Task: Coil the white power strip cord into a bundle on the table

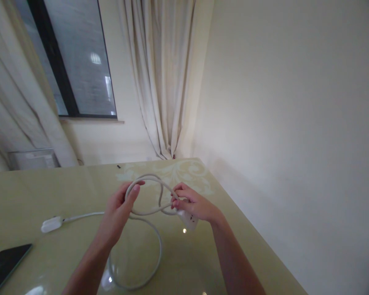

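Observation:
A white extension cord (147,214) is looped between my two hands above the table. My left hand (119,207) is closed round the left side of the loops, thumb on top. On the other side, my right hand (193,201) pinches the cord where its strands meet. Just under that hand hangs a white socket block (189,220) with dark slots, partly hidden by the fingers. One more loop of the cord lies on the table below. Its far end runs left to a white plug-like end piece (51,224) resting on the tabletop.
The shiny yellow-green table (233,254) meets a plain wall (295,123) on the right. A dark phone or tablet (7,266) lies at the lower left. Near the back edge is a small black object (118,166). Curtains (162,73) and a window (80,57) stand behind.

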{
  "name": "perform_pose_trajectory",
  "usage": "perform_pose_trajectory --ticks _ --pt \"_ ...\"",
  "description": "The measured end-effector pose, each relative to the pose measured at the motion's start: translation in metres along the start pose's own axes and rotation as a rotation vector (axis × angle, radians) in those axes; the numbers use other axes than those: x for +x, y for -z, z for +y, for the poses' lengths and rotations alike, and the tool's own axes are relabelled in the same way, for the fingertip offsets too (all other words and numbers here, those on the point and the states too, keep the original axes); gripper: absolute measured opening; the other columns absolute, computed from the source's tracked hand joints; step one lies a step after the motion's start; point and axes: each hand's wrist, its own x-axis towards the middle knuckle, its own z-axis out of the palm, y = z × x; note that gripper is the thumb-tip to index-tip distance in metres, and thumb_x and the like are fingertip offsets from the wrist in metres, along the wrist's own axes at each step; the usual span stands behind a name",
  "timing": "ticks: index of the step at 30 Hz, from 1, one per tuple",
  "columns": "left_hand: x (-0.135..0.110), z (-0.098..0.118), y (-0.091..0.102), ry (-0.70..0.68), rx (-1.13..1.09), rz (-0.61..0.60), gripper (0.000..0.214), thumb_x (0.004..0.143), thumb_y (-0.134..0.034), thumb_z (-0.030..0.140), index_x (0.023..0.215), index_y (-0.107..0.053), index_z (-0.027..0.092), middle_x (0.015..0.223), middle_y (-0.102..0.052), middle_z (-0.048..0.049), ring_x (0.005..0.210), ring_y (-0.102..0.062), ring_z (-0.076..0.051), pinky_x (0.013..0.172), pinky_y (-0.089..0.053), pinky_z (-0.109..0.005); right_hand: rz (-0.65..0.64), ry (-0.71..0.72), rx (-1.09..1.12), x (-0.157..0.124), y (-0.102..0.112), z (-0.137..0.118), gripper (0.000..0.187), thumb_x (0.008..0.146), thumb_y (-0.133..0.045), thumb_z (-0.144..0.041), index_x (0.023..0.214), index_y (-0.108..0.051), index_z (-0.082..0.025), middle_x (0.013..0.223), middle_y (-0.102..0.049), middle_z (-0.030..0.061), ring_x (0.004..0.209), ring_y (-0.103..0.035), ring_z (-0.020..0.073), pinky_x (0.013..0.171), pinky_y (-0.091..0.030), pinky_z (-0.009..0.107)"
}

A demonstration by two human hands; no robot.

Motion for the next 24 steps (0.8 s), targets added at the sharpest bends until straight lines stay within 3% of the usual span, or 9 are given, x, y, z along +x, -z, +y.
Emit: perform_pose_trajectory --ticks 3,5,9,12,16,20,24 --pt "-0.003 0.003 -0.005 -0.021 -0.172 -0.062 0.048 0.084 -0.073 0.063 0.101 -0.078 0.018 0.082 -0.059 -0.0025 0.072 -0.05 -0.013 0.062 -0.045 -0.023 -0.043 0.013 0.119 0.002 -0.005 0.003 0.037 0.097 -0.064 -0.054 0.095 -0.075 -0.02 0.126 -0.055 0.0078 0.124 -0.054 0.0214 0.106 -0.043 0.034" --pt "-0.005 0.007 -0.008 0.049 -0.413 -0.129 0.043 0.086 -0.074 0.056 0.102 -0.077 0.016 0.074 -0.053 0.0007 0.063 -0.045 -0.009 0.057 -0.043 -0.019 -0.07 0.004 0.199 0.005 -0.012 0.003 0.039 0.097 -0.063 -0.056 0.096 -0.076 -0.019 0.131 -0.056 0.009 0.127 -0.053 0.0226 0.106 -0.042 0.035" --pt "-0.009 0.018 -0.006 0.17 -0.678 -0.235 0.036 0.087 -0.079 0.043 0.107 -0.075 0.013 0.067 -0.041 0.0068 0.048 -0.02 -0.002 0.04 -0.027 -0.012 -0.154 -0.066 0.438 0.011 -0.029 0.001 0.043 0.095 -0.066 -0.057 0.117 -0.073 -0.021 0.117 -0.065 0.0079 0.098 -0.062 0.0186 0.089 -0.047 0.032" --pt "-0.01 0.022 -0.002 0.239 -0.718 -0.265 0.037 0.087 -0.08 0.043 0.109 -0.075 0.013 0.068 -0.037 0.0081 0.047 -0.013 -0.001 0.035 -0.02 -0.01 -0.133 -0.058 0.598 0.013 -0.038 0.003 0.044 0.092 -0.07 -0.057 0.109 -0.075 -0.017 0.106 -0.069 0.0078 0.088 -0.062 0.0172 0.083 -0.048 0.029" --pt "-0.009 0.023 -0.002 0.282 -0.68 -0.253 0.04 0.084 -0.082 0.044 0.108 -0.074 0.013 0.069 -0.035 0.0082 0.048 -0.016 -0.001 0.034 -0.022 -0.009 -0.077 -0.035 0.71 0.011 -0.04 0.009 0.043 0.089 -0.072 -0.058 0.094 -0.073 -0.015 0.107 -0.071 0.0101 0.089 -0.063 0.0179 0.082 -0.049 0.03" --pt "-0.008 0.025 0.001 0.29 -0.585 -0.198 0.044 0.083 -0.083 0.047 0.107 -0.073 0.013 0.067 -0.033 0.0088 0.048 -0.019 -0.002 0.036 -0.025 -0.01 -0.001 -0.069 0.541 0.014 -0.04 0.008 0.043 0.095 -0.066 -0.056 0.099 -0.076 -0.015 0.097 -0.073 0.0084 0.087 -0.065 0.018 0.082 -0.049 0.03" --pt "-0.007 0.026 0.007 0.273 -0.567 -0.2 0.043 0.083 -0.082 0.048 0.107 -0.072 0.013 0.064 -0.028 0.0101 0.048 -0.015 -0.003 0.037 -0.022 -0.012 0.09 -0.028 0.5 0.02 -0.046 0.004 0.041 0.097 -0.064 -0.056 0.11 -0.076 -0.019 0.11 -0.075 0.0103 0.097 -0.068 0.0214 0.089 -0.049 0.034"
